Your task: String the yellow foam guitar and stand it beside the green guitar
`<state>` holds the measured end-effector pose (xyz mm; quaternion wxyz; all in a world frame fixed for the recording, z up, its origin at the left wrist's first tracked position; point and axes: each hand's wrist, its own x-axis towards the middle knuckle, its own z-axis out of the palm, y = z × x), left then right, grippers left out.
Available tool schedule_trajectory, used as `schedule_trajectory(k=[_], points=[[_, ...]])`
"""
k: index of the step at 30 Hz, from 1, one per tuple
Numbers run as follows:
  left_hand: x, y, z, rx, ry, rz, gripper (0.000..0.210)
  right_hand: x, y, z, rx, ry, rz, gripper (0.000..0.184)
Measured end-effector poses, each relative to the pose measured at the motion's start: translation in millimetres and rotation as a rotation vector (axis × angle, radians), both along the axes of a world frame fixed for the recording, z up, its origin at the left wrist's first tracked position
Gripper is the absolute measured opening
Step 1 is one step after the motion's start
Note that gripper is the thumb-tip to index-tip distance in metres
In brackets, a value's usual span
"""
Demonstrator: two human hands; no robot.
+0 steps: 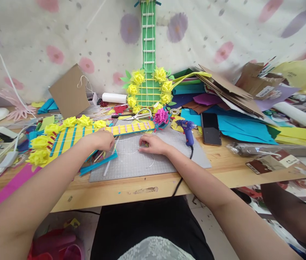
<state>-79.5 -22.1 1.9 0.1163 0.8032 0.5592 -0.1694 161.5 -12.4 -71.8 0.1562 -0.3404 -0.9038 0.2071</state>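
Observation:
A yellow paper guitar (71, 135) with yellow paper roses and blue strips lies on the table at the left, its neck pointing right. Over its body, near where the neck starts, my left hand (102, 140) is closed, with white string (127, 153) running to its fingertips. My right hand (154, 145) has its fingers curled in a pinch on the same string just below the neck, and a loose end hangs under it. Both hands are above a grey cutting mat (136, 169). A pink paper flower (160, 116) sits by the neck's far end.
Against the back stands a green paper guitar (149, 54). Scissors (136, 116) lie before it. To the right are a blue glue gun (187, 130) with its cord, a phone (211, 129) and stacked coloured paper (242, 122). Another person's arm (291, 213) shows at right.

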Motion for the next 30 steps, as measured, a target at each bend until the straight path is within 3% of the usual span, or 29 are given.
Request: schedule_trajectory(k=[2,6,9,13,17,20,22,26,28,30], points=[[-3,0,2.1,-0.017,0.016,-0.042,0.004,0,-1,0.2,-0.010,-0.001,0.015,0.025],[-3,-5,5.0,-0.073,0.131,-0.104,0.019,-3,-4,1.4,-0.021,-0.025,0.072,0.011],[-3,-11,5.0,-0.079,0.215,-0.084,0.009,-8,-6,2.6,0.005,-0.043,0.080,0.002],[-10,-12,9.3,-0.008,-0.055,-0.071,0.014,-10,-1,5.1,-0.001,0.056,-0.032,0.006],[-10,-9,13.6,0.065,-0.390,0.095,0.028,-9,7,11.3,-0.052,0.184,-0.170,0.009],[5,-9,10.2,0.170,-0.495,0.147,0.032,-12,6,17.2,0.056,0.258,-0.250,0.027],[19,-12,6.1,0.247,-0.501,0.137,0.031,-18,3,19.8,0.070,0.323,-0.229,0.042],[45,-16,-0.5,0.317,-0.433,0.088,0.024,-40,1,18.6,-0.262,0.488,-0.098,0.054],[48,-14,-2.1,0.320,-0.429,0.084,0.023,-48,4,16.2,-0.481,0.513,-0.094,0.046],[42,-9,-3.2,0.302,-0.443,0.120,0.028,-52,10,14.7,-0.562,0.495,-0.126,0.028]])
